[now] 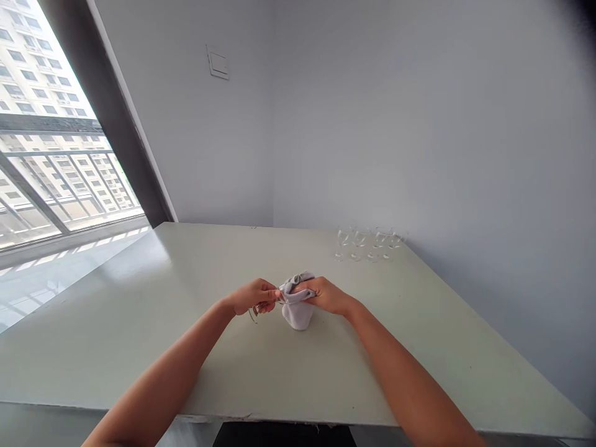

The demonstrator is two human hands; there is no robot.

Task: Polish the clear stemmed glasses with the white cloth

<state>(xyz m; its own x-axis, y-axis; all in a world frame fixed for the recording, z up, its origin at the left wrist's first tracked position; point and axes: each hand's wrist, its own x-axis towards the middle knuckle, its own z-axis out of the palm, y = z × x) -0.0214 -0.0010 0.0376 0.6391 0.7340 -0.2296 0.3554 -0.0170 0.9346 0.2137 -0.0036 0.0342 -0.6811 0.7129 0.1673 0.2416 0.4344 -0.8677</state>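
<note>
My left hand (pixel 254 297) is closed around the stem of a clear stemmed glass (pixel 252 316), tilted on its side above the table. The curved edge of its foot shows just below my fingers. A pale grey-white cloth (pixel 298 315) is bunched at the other end of the glass, hiding the bowl, and one flap hangs down toward the tabletop. My right hand (pixel 329 295) grips this cloth from the right, its fingers partly buried in the folds. Both hands meet over the middle of the table.
Several clear stemmed glasses (pixel 358 239) stand in a group at the table's far right, near the wall. The pale table (pixel 223 366) reaches to the wall corner, and its front edge runs before me. A window (pixel 56 143) is at the left, a light switch (pixel 218 63) on the wall.
</note>
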